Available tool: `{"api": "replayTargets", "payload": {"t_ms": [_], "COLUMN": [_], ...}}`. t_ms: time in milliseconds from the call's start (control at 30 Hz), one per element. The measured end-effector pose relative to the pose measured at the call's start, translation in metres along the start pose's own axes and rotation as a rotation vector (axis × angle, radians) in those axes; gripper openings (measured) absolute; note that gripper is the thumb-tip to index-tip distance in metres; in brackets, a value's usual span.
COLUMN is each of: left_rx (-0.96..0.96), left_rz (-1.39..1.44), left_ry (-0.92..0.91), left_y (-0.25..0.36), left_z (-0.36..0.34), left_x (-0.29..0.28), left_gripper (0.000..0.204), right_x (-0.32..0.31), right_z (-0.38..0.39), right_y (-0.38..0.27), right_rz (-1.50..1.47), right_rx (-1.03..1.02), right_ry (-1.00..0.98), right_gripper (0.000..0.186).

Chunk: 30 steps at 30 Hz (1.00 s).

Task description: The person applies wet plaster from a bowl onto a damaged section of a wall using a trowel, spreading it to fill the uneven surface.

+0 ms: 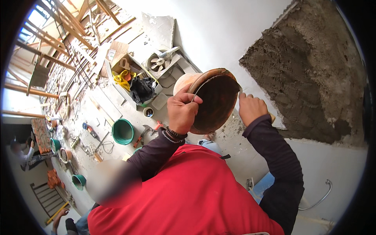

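Observation:
My left hand [182,111] grips the rim and thin wire handle of an orange-brown bucket [214,105], which is tipped so its dark inside faces me. My right hand [252,109] is closed on a tool with a pale wooden handle [272,116]; its metal end meets the bucket's right rim and is mostly hidden. To the right is a wall patch of rough grey-brown plaster [305,78] with white wall around it.
Below lie a green basin [123,131], hammer [147,129], power tool [90,129], box of bags [131,82], fan [158,62] and scattered timber. Wooden props [55,58] stand upper left. Two other people [19,154] [60,217] are at left and lower left.

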<state>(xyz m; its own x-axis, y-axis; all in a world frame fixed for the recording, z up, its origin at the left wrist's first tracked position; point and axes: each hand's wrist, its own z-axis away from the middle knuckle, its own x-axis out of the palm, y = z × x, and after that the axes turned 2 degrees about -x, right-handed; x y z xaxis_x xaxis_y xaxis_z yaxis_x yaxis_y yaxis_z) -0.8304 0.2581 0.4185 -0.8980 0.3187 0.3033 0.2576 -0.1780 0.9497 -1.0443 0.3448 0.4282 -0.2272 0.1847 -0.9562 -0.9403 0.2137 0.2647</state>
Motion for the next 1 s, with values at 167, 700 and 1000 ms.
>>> {"api": "replayTargets", "payload": {"t_ms": [167, 700, 1000], "left_rx": [0.051, -0.004, 0.189], "left_rz": [0.033, 0.04, -0.094], "left_ry": [-0.021, -0.045, -0.104], "left_y": [0.002, 0.009, -0.009], "left_z": [-0.017, -0.03, -0.022], "left_x": [-0.003, -0.004, 0.041], "left_gripper": [0.018, 0.017, 0.019], "right_x": [0.014, 0.01, 0.034], "right_z": [0.004, 0.006, 0.01], "right_y": [-0.057, -0.05, -0.001], "right_rz": [0.089, -0.248, -0.524], "right_rx": [0.051, 0.057, 0.283], "right_ry": [-0.06, -0.222, -0.135], "right_gripper": [0.014, 0.014, 0.017]}}
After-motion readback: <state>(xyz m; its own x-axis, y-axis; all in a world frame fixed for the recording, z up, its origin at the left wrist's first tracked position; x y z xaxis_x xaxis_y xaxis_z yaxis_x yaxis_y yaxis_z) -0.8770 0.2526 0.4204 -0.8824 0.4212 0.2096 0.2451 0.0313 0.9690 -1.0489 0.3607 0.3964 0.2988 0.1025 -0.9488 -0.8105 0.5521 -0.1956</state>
